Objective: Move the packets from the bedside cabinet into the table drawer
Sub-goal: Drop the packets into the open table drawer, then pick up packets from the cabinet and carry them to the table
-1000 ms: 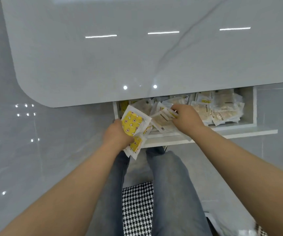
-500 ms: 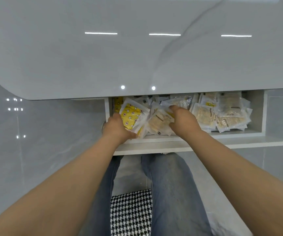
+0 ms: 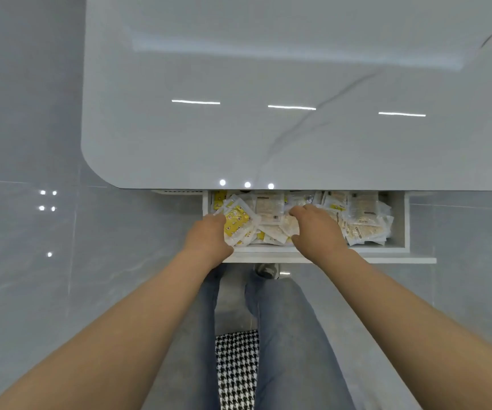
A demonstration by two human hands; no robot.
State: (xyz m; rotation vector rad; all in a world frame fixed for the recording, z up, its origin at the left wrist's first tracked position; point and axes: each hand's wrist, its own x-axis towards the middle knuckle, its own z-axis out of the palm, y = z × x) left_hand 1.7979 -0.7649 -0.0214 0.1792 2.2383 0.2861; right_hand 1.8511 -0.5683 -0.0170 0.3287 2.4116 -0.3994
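Fingers [image 3: 220, 219] of the left hand [image 3: 209, 236] curl over the far edge of a yellow packet [image 3: 239, 223], with the thumb at its near edge, so the packet is gripped at the left end of the table drawer [image 3: 406, 223]. Fingers [image 3: 298, 211] of the right hand [image 3: 317, 227] are bent down onto the middle of the pile and, with the thumb below, pinch a pale packet [image 3: 289, 229]. The drawer is white, pulled open beneath the glossy grey-white table [image 3: 268, 84], and its far part is hidden under the tabletop edge. Its visible part is filled with clear-wrapped packets [image 3: 363, 220]: yellow ones at the left, beige and white ones in overlapping layers toward the right wall. Print on the wrappers is too small to read. Below the drawer front show blue jeans [image 3: 286, 335], one shoe [image 3: 266, 270] on the grey tiled floor [image 3: 31, 261], and a black-and-white houndstooth fabric [image 3: 236, 371].
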